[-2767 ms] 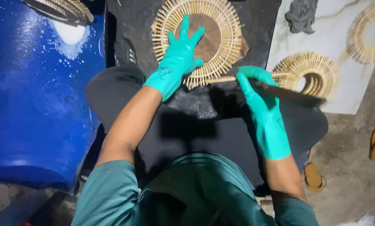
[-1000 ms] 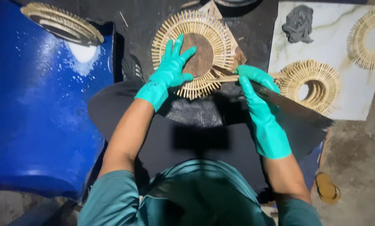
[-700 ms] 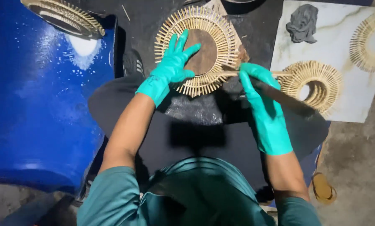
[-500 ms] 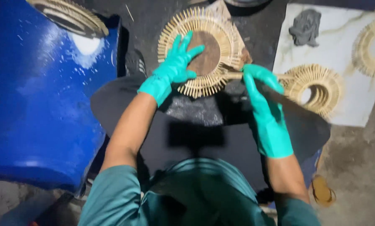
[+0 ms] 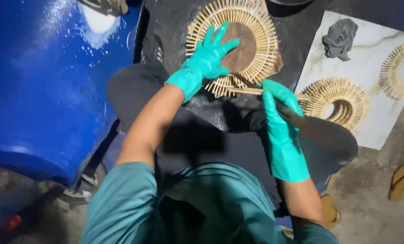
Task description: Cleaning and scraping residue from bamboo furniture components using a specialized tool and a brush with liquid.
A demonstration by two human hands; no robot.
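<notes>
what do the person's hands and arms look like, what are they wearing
Both hands wear teal rubber gloves, left glove and right glove, smooth, with cuffs ending past the wrists. The forearms are bare between cuff and sleeve. The upper arms are covered by the short sleeves of a darker teal shirt. No markings or jewellery visible.

Teal rubber gloves on left hand [image 5: 206,58] and right hand [image 5: 281,122], teal short sleeves.

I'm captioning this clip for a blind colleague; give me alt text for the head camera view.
Seen from above, a person's gloved left hand presses flat on a round ring of radiating sticks with a brown centre, while the gloved right hand holds a thin stick at its edge. Two similar rings lie on a marble tile to the right; a blue drum stands left.
</notes>
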